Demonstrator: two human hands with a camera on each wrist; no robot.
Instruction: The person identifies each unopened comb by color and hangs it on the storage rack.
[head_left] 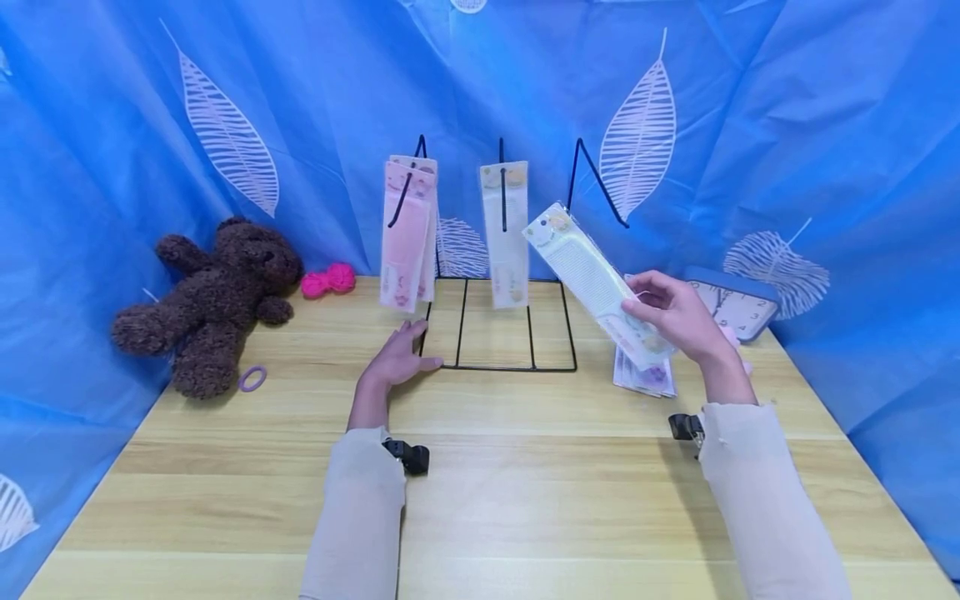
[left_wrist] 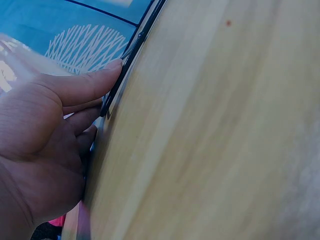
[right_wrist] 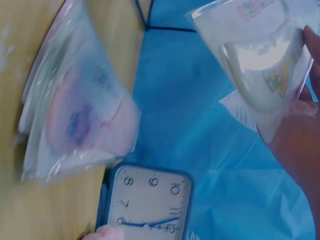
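My right hand (head_left: pixel 671 317) pinches a pale packaged comb (head_left: pixel 585 271) by its lower right part. The pack is tilted, its top end near the right hook (head_left: pixel 600 179) of a black wire rack (head_left: pixel 517 368); whether they touch I cannot tell. At the rack's front left corner, my left hand (head_left: pixel 396 357) rests with thumb and fingertips against the wire. Pink packaged combs (head_left: pixel 405 242) hang from the left hook and a pale packaged comb (head_left: pixel 506 250) from the middle one. A small pile of packaged combs (right_wrist: pixel 80 115) lies on the table below my right hand.
A blue-framed clock (head_left: pixel 735 304) leans behind my right hand, with something pink beside it. Leftward lie a brown teddy bear (head_left: pixel 225 292), a bright pink bow-shaped item (head_left: pixel 328 281) and a purple ring (head_left: pixel 252 378). Blue leaf-printed cloth (head_left: pixel 337 108) hangs behind the wooden table (head_left: pixel 525 500).
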